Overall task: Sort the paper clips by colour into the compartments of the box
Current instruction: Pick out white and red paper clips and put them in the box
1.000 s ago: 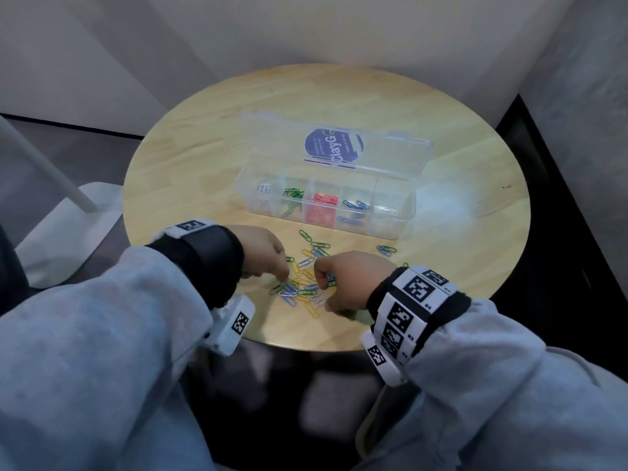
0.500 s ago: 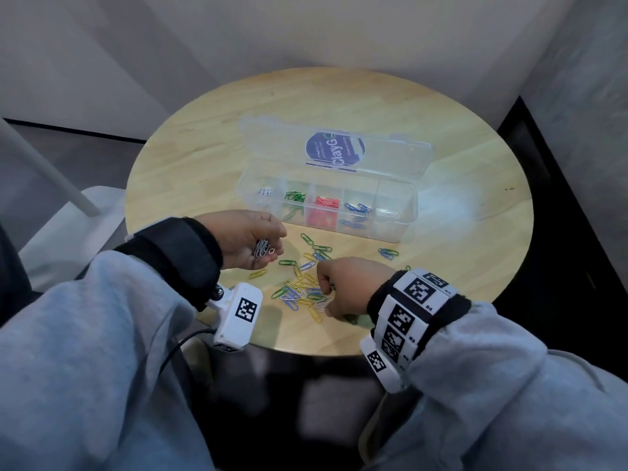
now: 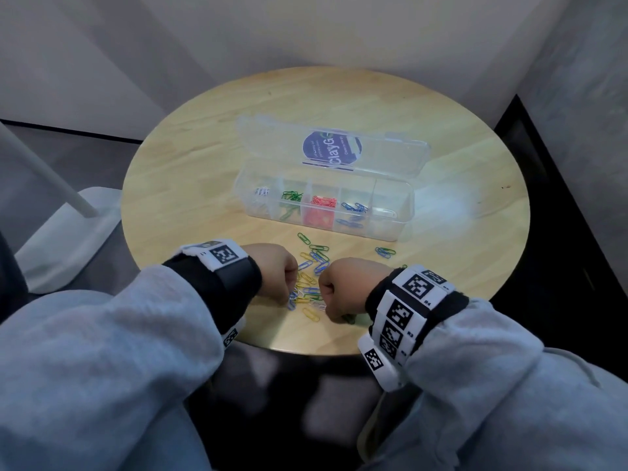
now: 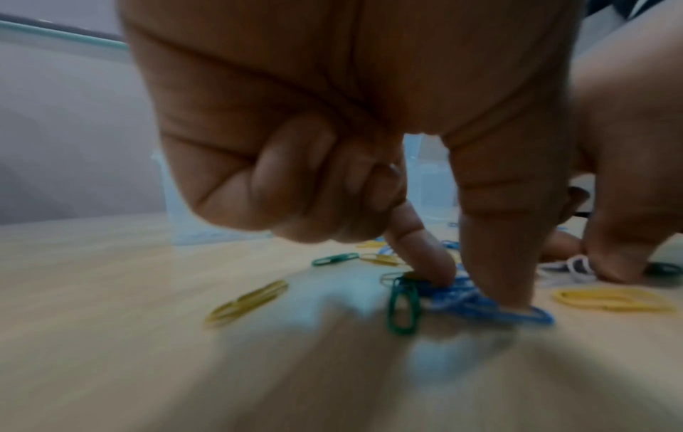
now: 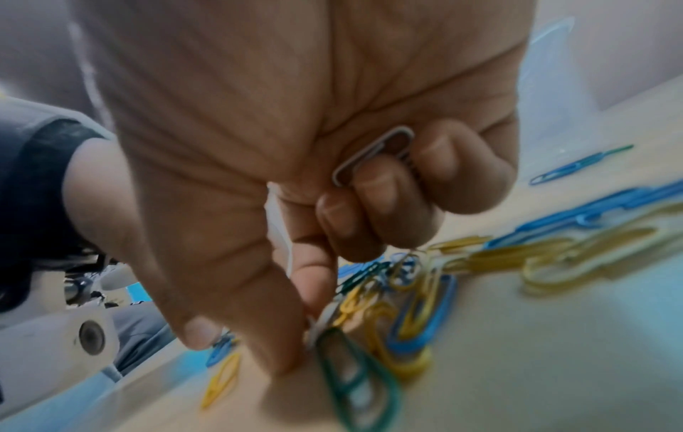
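Round wooden table [image 3: 210,171] seen from above, set in a corner betw. pale walls. A clear plastic box [image 3: 390,229] sits mid-table, its lid [image 3: 390,154] hinged open behind it w/ a blue oval label [image 3: 331,148]. Five compartments, left to right: white/silver clips [image 3: 261,191], green clips [image 3: 291,196], red clips [image 3: 323,202], blue clips [image 3: 354,208]; contents of the far-right one too faint to tell.

A loose pile of paper clips [image 3: 311,283] — yellow, blue, green, white — lies on the table near the front edge, well short of the box. A couple of stray clips [image 3: 385,251] lie off to the right, apart from the pile.

Both hands are down on the pile, side by side, knuckles up, hiding part of it from the head view. Left hand [image 3: 275,270]: outer fingers curled into the palm, thumb and index tip pressing on a bunch of blue clips [image 4: 480,298] w/ a green clip [image 4: 402,307] beside them; whether it has actually pinched one can't be told. Right hand [image 3: 343,283]: curled fingers grasp a white clip [image 5: 373,155] against the palm, while thumb and index reach down to the pile's edge by a green clip [image 5: 358,388].

Grey sleeves, black wristbands w/ square-coded markers on each wrist. Left of the table, on the floor, a white lamp base [image 3: 61,239] w/ a slanting pole.
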